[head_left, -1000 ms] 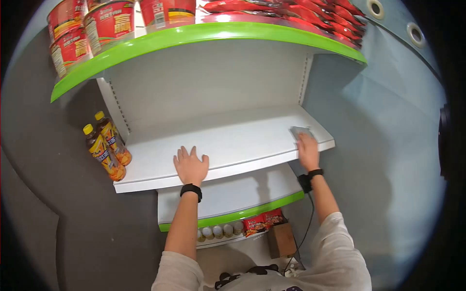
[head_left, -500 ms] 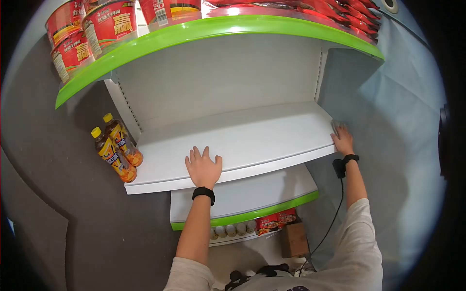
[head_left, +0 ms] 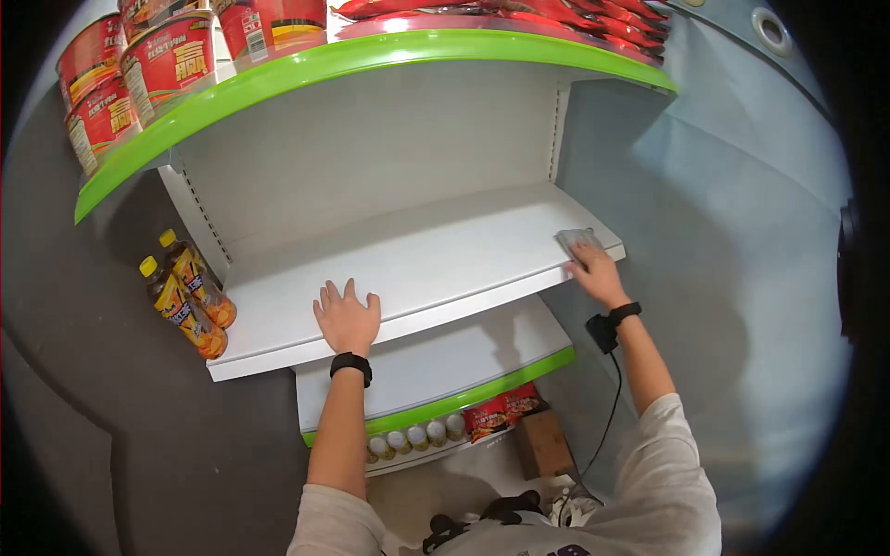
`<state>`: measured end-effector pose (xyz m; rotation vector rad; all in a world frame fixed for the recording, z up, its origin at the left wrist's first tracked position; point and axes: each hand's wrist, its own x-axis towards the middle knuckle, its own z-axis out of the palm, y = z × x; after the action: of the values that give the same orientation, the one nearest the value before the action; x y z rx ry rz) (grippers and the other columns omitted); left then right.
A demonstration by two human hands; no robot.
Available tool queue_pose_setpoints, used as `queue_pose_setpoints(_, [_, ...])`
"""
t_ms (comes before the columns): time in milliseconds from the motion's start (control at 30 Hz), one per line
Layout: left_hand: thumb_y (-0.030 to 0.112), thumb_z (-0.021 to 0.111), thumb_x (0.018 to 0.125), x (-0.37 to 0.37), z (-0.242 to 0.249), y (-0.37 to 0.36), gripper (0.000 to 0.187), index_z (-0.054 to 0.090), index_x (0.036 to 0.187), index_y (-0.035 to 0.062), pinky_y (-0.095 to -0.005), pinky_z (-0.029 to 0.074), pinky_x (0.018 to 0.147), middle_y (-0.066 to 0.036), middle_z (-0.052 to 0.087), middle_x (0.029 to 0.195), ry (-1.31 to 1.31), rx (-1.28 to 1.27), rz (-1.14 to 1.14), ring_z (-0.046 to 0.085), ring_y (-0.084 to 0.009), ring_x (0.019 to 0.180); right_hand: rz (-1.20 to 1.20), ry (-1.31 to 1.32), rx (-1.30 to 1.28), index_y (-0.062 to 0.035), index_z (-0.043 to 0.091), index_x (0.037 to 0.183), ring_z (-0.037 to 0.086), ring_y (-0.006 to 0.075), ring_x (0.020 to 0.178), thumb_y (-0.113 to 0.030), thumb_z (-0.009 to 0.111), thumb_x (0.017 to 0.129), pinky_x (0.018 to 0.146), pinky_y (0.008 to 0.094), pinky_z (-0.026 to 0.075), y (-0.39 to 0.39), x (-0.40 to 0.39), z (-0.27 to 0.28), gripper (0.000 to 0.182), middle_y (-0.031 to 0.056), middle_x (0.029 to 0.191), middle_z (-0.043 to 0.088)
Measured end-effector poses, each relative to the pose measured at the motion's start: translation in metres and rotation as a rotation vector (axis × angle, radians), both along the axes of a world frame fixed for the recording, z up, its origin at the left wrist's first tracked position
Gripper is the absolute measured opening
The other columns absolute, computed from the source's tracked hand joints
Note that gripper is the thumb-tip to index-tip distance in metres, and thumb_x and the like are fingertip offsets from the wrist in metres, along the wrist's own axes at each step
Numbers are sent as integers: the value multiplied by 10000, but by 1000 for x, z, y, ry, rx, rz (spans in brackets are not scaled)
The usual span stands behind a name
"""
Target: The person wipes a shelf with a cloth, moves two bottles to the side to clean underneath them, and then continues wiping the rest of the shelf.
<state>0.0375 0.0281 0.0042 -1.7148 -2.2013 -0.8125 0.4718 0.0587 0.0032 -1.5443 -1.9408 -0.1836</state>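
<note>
My left hand (head_left: 347, 317) rests flat on the white shelf board (head_left: 436, 250) near its front edge, fingers spread, holding nothing. At the board's right end, my right hand (head_left: 598, 275) has hold of a grey cloth (head_left: 575, 239) and presses it against the surface. Part of the cloth is hidden under the fingers. Two bottles of an orange-brown drink with yellow caps, a front bottle (head_left: 185, 310) and a rear bottle (head_left: 201, 283), stand at the left end of the board.
Above, a green-edged shelf (head_left: 371, 51) carries red instant noodle tubs (head_left: 171, 65) and red packets (head_left: 556, 14). Below are a lower shelf (head_left: 436, 366), several cans (head_left: 417, 437), red packs (head_left: 501, 414) and a cardboard box (head_left: 544, 445). A black cable (head_left: 612, 398) hangs at the right.
My right hand has slid the cloth inward from the board's right edge, showing more of it. My left hand stays in place on the board. The view has turned slightly to the right.
</note>
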Motion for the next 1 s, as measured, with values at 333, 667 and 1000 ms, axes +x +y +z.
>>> queue_pose_setpoints(333, [377, 452, 814, 1, 5, -3, 532, 543, 1246, 80, -442, 191, 1087, -238, 411, 1351, 21, -49, 4, 350, -321, 1291, 102, -121, 99, -67, 520, 1240, 438, 314, 1223, -390, 603, 805, 1014, 450, 320, -49, -93, -3, 549, 150, 1311, 488])
queue_pose_setpoints(667, [383, 467, 805, 1, 2, -2, 539, 540, 1246, 81, -449, 193, 1084, -243, 415, 1345, -1, -43, 3, 344, -319, 1294, 257, -221, 168, -54, 468, 1287, 422, 310, 1219, -398, 594, 792, 1021, 442, 294, -67, -173, -2, 616, 171, 1316, 466])
queue_pose_setpoints(1000, [488, 510, 772, 1, 3, -3, 626, 538, 1241, 75, -460, 200, 1074, -254, 422, 1332, 26, -24, -14, 341, -334, 1291, 488, -179, 178, -45, 459, 1281, 420, 317, 1218, -369, 613, 769, 1017, 461, 298, -72, -252, 2, 624, 166, 1295, 474])
